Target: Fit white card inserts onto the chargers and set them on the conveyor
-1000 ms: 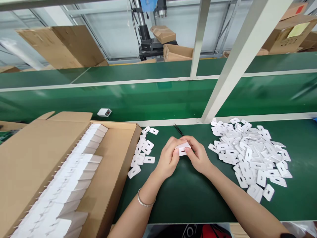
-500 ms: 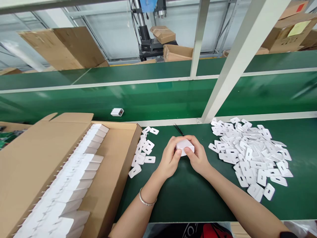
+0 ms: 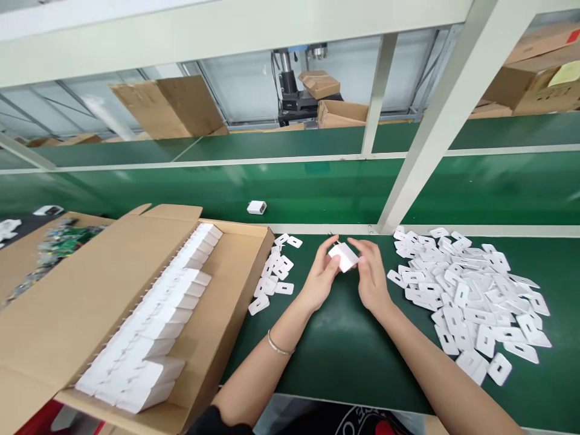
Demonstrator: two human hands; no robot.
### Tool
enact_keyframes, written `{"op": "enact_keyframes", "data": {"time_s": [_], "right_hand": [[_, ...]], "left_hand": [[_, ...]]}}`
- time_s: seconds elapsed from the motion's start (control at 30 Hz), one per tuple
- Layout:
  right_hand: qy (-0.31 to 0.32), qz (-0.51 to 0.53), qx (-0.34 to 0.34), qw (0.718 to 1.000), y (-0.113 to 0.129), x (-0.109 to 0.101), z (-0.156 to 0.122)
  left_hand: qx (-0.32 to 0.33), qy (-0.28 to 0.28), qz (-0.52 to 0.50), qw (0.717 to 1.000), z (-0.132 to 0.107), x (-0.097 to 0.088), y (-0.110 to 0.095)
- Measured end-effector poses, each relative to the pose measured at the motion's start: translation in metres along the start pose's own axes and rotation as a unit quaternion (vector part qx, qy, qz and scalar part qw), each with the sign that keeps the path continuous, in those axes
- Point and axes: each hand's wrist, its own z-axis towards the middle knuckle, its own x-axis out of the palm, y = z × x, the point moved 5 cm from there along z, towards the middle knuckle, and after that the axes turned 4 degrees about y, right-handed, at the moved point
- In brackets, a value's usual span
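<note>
Above the green bench, my left hand [image 3: 319, 281] grips a white charger [image 3: 344, 256] between thumb and fingers. The charger is tilted, and thin prongs appear at its upper left end. My right hand [image 3: 374, 279] is beside the charger's right edge, its thumb and fingers apart and not closed round it; whether a fingertip touches it I cannot tell. White end plates with slots [image 3: 273, 272] lie in a small group left of my hands. A far larger pile of the same plates [image 3: 469, 293] is on the right. A dark thin tip [image 3: 330, 233] shows behind my left fingers.
An open cardboard box [image 3: 244, 290] at the left holds rows of white charger housings [image 3: 158, 329]. One more charger [image 3: 257, 207] rests on the green belt behind the bench. A slanted white post [image 3: 426, 139] rises at the back right. Circuit boards [image 3: 67, 241] lie at far left.
My right hand has loosened from the charger and its fingers have spread. The charger has turned in my left hand, so its prongs now show. The camera view has shifted left.
</note>
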Motion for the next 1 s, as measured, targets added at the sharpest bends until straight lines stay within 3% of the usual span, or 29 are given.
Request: {"op": "enact_keyframes", "data": {"time_s": [0.1, 0.2, 0.3, 0.4, 0.53, 0.63, 0.7, 0.83, 1.0], "right_hand": [[-0.052, -0.111, 0.081, 0.989, -0.012, -0.014, 0.005], [0.0, -0.248, 0.175, 0.953, -0.023, -0.024, 0.014], [0.066, -0.326, 0.248, 0.91, -0.031, -0.029, 0.02], [0.111, -0.331, 0.285, 0.893, -0.036, -0.029, 0.021], [0.122, -0.29, 0.258, 0.914, -0.036, -0.022, 0.02], [0.112, -0.255, 0.201, 0.939, -0.035, -0.016, 0.02], [0.094, -0.256, 0.171, 0.947, -0.035, -0.016, 0.02], [0.067, -0.316, 0.161, 0.933, -0.039, -0.02, 0.02], [0.117, -0.352, 0.177, 0.912, -0.044, -0.016, 0.017]], "left_hand": [[0.058, -0.052, 0.081, 0.994, 0.014, -0.004, -0.022], [0.114, -0.118, 0.188, 0.968, 0.025, -0.011, -0.063], [0.147, -0.146, 0.328, 0.922, 0.023, -0.03, -0.112], [0.15, -0.178, 0.498, 0.835, -0.001, -0.073, -0.155], [0.061, -0.242, 0.709, 0.66, -0.042, -0.153, -0.189], [-0.042, -0.231, 0.826, 0.513, -0.063, -0.201, -0.193], [-0.094, -0.221, 0.857, 0.455, -0.072, -0.221, -0.19], [-0.13, -0.223, 0.863, 0.435, -0.084, -0.238, -0.18], [-0.148, -0.244, 0.868, 0.407, -0.088, -0.237, -0.173]]}}
